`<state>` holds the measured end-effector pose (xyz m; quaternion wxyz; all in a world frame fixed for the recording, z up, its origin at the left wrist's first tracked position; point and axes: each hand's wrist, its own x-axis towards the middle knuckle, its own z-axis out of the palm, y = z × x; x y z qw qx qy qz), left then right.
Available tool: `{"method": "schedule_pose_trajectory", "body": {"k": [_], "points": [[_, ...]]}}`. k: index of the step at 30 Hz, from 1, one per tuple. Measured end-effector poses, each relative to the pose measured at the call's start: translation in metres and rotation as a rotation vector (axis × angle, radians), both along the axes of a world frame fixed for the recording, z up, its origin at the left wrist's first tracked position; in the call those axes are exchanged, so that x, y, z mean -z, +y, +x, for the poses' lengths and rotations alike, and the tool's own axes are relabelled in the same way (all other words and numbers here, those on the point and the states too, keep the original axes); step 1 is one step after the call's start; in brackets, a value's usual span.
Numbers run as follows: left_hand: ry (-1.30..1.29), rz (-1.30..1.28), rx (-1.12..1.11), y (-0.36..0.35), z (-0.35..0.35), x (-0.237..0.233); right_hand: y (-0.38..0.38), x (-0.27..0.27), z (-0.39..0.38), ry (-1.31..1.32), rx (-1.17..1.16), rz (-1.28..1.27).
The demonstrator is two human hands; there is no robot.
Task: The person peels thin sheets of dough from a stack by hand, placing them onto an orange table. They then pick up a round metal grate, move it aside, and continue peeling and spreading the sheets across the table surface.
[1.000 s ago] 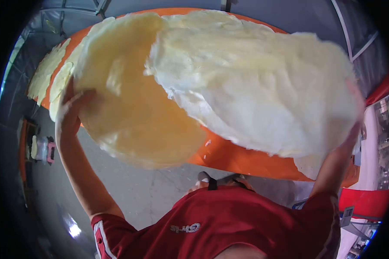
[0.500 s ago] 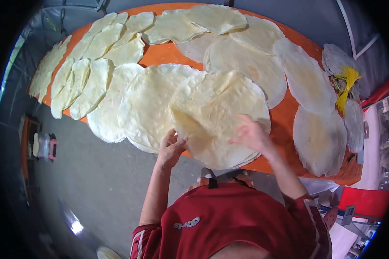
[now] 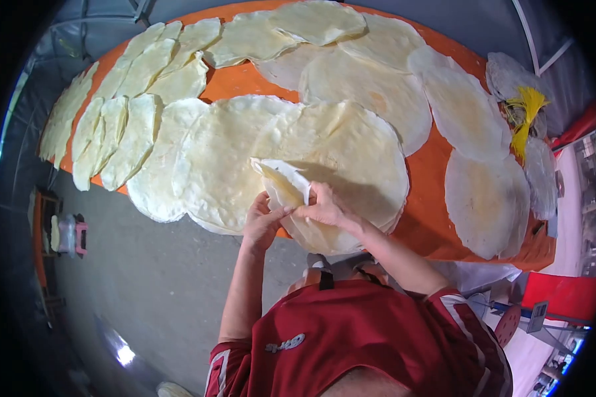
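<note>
A large, thin, round cream-coloured sheet (image 3: 351,172) lies in front of me on a pile of similar sheets at the table's near edge. Its front left edge is lifted and curls up, showing a pale underside. My left hand (image 3: 263,223) pinches this raised edge from the left. Close beside it, almost touching, my right hand (image 3: 323,206) grips the same edge with closed fingers. The fold partly hides the fingertips. Another round sheet (image 3: 218,165) overlaps on the left, just beyond my left hand.
More overlapping sheets (image 3: 364,92) cover the orange table (image 3: 235,83) at the back and both sides. Yellow ties (image 3: 526,116) lie on clear plastic bags (image 3: 510,76) at the right end. A pink stool (image 3: 81,237) stands on the grey floor at left.
My right hand has moved left from above the sheet to its edge and closed on it beside my left hand. The front left edge is now lifted and curled. The view has shifted slightly.
</note>
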<state>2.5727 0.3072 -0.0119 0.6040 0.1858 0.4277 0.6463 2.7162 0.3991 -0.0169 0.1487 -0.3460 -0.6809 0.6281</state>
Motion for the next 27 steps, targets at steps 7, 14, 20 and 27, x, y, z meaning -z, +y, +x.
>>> {"method": "schedule_pose_trajectory", "body": {"k": [7,14,20,27], "points": [[0.092,-0.085,-0.052,0.01,0.003,0.006,-0.014,-0.002,0.001,-0.027,0.155,0.346],[0.398,-0.191,-0.139,0.013,-0.007,-0.015,0.0,-0.018,-0.012,0.001,0.243,0.508],[0.381,-0.161,-0.174,-0.01,-0.145,-0.014,0.109,-0.122,0.171,0.377,0.605,0.032],[-0.254,-0.125,-0.043,-0.044,-0.106,-0.038,0.109,-0.071,0.306,0.168,0.8,-0.082]]}}
